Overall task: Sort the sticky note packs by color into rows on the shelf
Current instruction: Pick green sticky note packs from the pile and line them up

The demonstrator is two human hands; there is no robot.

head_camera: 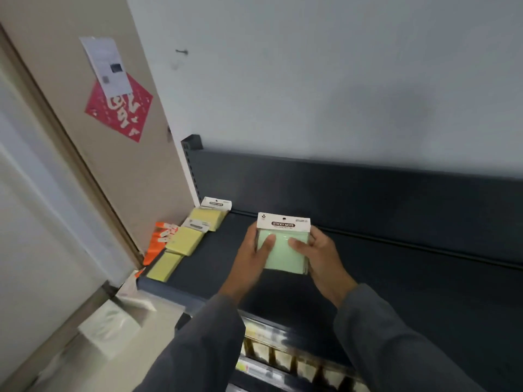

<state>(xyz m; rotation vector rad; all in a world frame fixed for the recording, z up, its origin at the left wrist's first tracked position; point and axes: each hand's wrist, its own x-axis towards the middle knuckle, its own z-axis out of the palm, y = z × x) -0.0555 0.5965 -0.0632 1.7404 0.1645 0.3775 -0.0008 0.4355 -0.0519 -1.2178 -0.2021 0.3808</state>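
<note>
A green sticky note pack [283, 254] with a white header card is held between both hands above the dark shelf [382, 264]. My left hand [256, 257] grips its left edge, thumb on the face. My right hand [318, 256] grips its right edge, thumb on top. It may be more than one pack stacked; I cannot tell. Three yellow sticky note packs [185, 240] lie in a row along the shelf's left end, running from the back [209, 217] to the front edge [165, 267].
Orange packs [158, 241] sit off the shelf's left end, by a beige door [93, 154] bearing a red sign. A white wall rises behind the shelf's dark back panel. Below the shelf's front edge, a lower shelf [285, 360] holds more goods.
</note>
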